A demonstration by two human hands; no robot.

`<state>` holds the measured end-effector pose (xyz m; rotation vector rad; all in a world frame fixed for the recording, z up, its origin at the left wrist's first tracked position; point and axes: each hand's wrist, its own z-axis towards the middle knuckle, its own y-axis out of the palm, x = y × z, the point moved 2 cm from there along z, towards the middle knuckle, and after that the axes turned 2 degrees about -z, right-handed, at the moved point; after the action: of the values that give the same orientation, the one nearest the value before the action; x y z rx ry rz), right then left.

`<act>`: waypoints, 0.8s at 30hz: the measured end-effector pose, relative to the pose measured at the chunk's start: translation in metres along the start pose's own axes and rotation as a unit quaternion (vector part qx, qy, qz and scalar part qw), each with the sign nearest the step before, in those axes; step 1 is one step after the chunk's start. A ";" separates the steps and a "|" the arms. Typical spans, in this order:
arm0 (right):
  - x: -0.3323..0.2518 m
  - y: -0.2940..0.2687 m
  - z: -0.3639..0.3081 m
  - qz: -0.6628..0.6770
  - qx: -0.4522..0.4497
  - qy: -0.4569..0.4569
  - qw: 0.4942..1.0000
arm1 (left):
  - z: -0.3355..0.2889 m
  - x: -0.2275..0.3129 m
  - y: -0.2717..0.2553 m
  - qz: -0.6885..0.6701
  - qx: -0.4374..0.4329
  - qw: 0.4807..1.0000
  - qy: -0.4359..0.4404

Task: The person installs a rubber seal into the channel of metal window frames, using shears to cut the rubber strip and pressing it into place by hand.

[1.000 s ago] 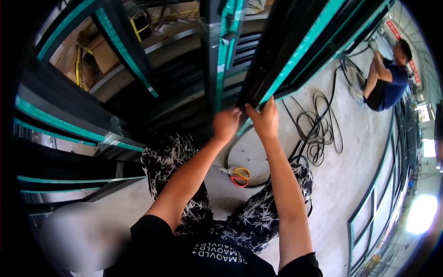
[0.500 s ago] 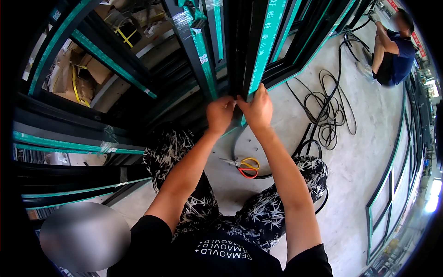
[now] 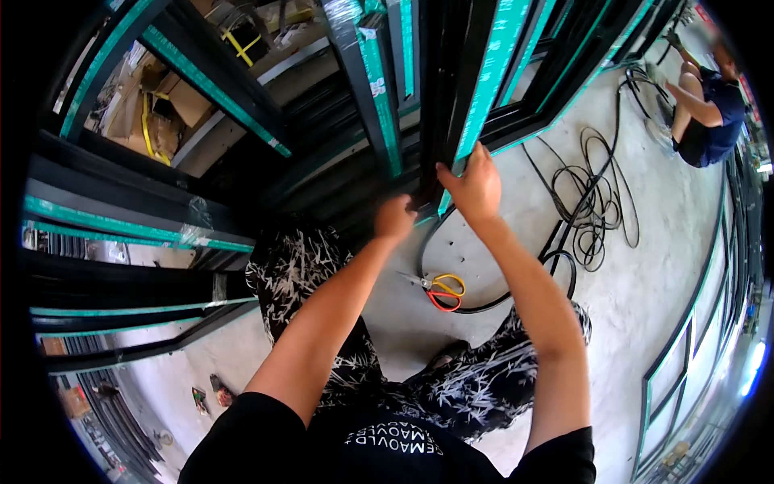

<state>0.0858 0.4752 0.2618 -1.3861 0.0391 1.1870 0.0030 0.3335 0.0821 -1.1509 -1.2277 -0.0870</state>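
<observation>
My right hand (image 3: pixel 476 184) grips the lower end of a black metal frame profile (image 3: pixel 466 105). Its thumb presses the dark face and its fingers wrap the edge covered in green protective tape. Lower and to the left, my left hand (image 3: pixel 395 219) is curled closed, slightly blurred and apart from the profile. Whatever it may hold cannot be made out. On the floor between my knees lie scissors (image 3: pixel 445 292) with one yellow and one red handle. A black flexible strip (image 3: pixel 425 242) curves around them from near the profile's end.
Tangled black strip (image 3: pixel 592 198) lies on the concrete floor to the right. More taped black frames (image 3: pixel 145 234) stand close on the left. Cardboard (image 3: pixel 181 105) shows behind them. A co-worker (image 3: pixel 705 113) crouches at the far right. Flat frames (image 3: pixel 685 347) line the right side.
My left hand has drawn back down from the profile, while my right hand keeps its hold. The view has shifted, and the blurred round shape at lower left is gone. The co-worker's arms have moved.
</observation>
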 end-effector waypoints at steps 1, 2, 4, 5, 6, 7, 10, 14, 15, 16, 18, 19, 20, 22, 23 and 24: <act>0.009 0.001 0.002 0.010 -0.018 -0.010 1.000 | 0.002 -0.007 0.002 0.012 -0.011 1.000 -0.010; 0.013 -0.002 0.003 0.015 -0.019 -0.030 0.999 | 0.005 -0.014 0.004 0.023 -0.022 0.999 -0.021; 0.019 -0.004 0.002 0.026 -0.024 -0.074 0.997 | 0.011 -0.014 0.010 -0.011 -0.125 0.990 -0.062; 0.021 -0.002 0.002 0.030 -0.032 -0.065 0.997 | 0.013 -0.011 0.013 -0.028 -0.177 0.980 -0.084; 0.020 -0.004 0.000 0.030 -0.041 -0.055 0.997 | 0.010 -0.004 0.020 -0.193 -0.284 0.928 -0.141; 0.020 -0.006 -0.001 0.029 -0.051 -0.045 0.997 | 0.004 0.005 0.025 -0.286 -0.285 0.905 -0.132; 0.019 0.000 -0.001 0.028 -0.032 -0.089 0.995 | 0.020 -0.001 0.008 -0.044 -0.155 0.987 -0.018; 0.033 0.012 -0.005 0.022 0.004 -0.125 0.992 | 0.028 -0.011 -0.003 0.030 -0.082 0.993 0.073; 0.036 0.012 -0.005 0.022 0.007 -0.126 0.992 | 0.025 -0.006 -0.001 0.056 -0.083 0.992 0.072; 0.040 0.011 -0.007 0.031 0.029 -0.142 0.989 | 0.022 -0.001 0.008 0.040 -0.080 0.994 0.062; 0.041 0.011 -0.007 0.033 0.045 -0.163 0.985 | 0.017 0.000 0.014 0.023 -0.074 0.996 0.049; 0.043 0.012 -0.007 0.024 0.046 -0.171 0.984 | 0.014 -0.001 0.017 0.090 -0.085 0.990 0.074; 0.044 0.014 -0.006 0.009 0.045 -0.178 0.983 | 0.011 -0.001 0.020 0.055 -0.084 0.992 0.075; 0.040 0.014 -0.005 0.027 0.033 -0.171 0.984 | 0.010 -0.012 0.034 -0.022 -0.060 0.994 0.088; 0.039 0.019 -0.008 0.034 0.028 -0.165 0.985 | 0.005 -0.019 0.040 -0.009 -0.053 0.995 0.081; 0.039 0.018 -0.008 0.033 0.025 -0.169 0.985 | 0.005 -0.019 0.042 0.008 -0.041 0.996 0.080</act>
<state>0.0976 0.4887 0.2220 -1.1324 -0.1251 1.4530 0.0179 0.3476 0.0401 -1.2010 -1.0813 -0.2155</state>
